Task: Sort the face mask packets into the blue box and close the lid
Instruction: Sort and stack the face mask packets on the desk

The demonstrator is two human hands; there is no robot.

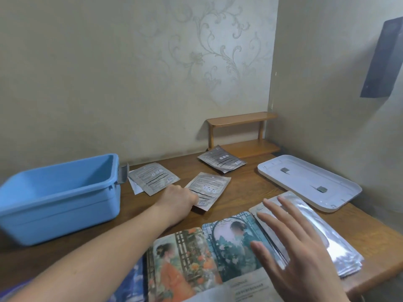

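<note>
Packet lies mid-table, right of empty box. Left hand on its near edge, fingers curled, apparently pinching; lift flat, drop in box. Right hand spread, hovering over silver packets.

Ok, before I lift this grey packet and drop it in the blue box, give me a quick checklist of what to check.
1. Grip on the packet: the left hand has fingers on the near edge of the middle grey packet; whether it is fully pinched: cannot tell.
2. Blue box open: ok, no lid on it.
3. Room inside the box: ok, the visible part is empty.
4. Path to the box: ok, only another flat grey packet lies between.
5. Lid within reach for closing: ok, it lies on the table at the right.
6. Right hand free: ok, open over the silver packets.
</note>
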